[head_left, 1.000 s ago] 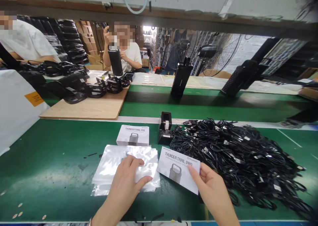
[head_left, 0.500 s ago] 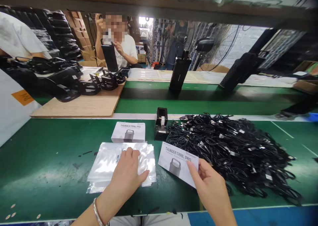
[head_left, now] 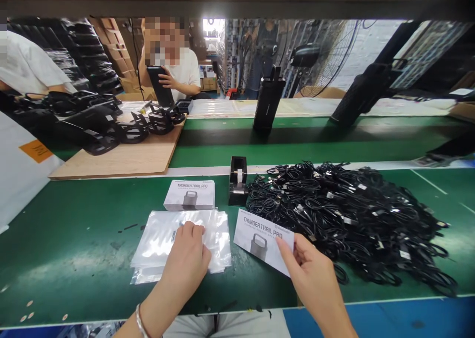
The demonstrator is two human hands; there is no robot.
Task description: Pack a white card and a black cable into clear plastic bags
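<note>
Above green bench [head_left: 74, 249], grey-printed white leaflet [head_left: 256, 239], pinched in right hand [head_left: 315, 273], left hand [head_left: 186, 259] curled on clear bags [head_left: 154, 244], grip unclear

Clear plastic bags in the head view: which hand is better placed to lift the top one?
Probably the left hand: it is over the clear plastic bags, with no other item visible in it. The right hand is farther right, pinching a printed leaflet.
</note>
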